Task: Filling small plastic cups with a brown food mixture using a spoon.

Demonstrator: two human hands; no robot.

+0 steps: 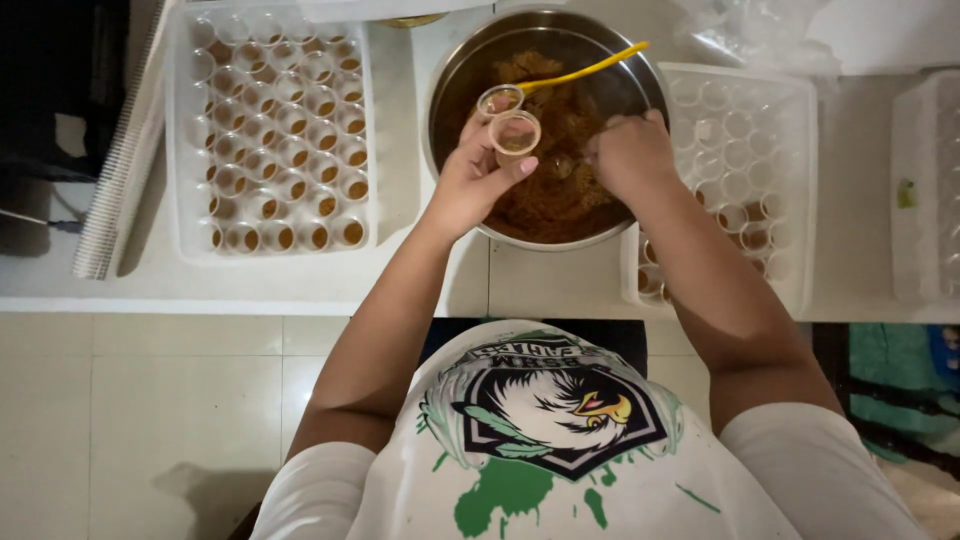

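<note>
White counter (450,285) across the top half of the view, pale tiled floor (150,400) below. At ten o'clock, a clear plastic tray (190,140) packed with rows of small cups, most showing brown filling. At two to three o'clock, a second clear tray (800,150), mostly empty cups, a few brown-filled ones toward its near end. At twelve o'clock, between the two trays, a round steel bowl (450,80) holding a mound of brown paste (560,190). Over the bowl, left hand (470,185) pinched narrow, thumb and fingers closed around a small clear cup (516,132), cup tilted with mouth toward the camera, a little brown inside. Just beyond that cup, at eleven o'clock from it, a yellow spoon (580,72) resting in the bowl, handle running out to the rim at one o'clock. Right hand (630,150) curled knuckles-up, fingertips down in the paste at three o'clock from the cup; contents of that grip hidden, cannot tell.
</note>
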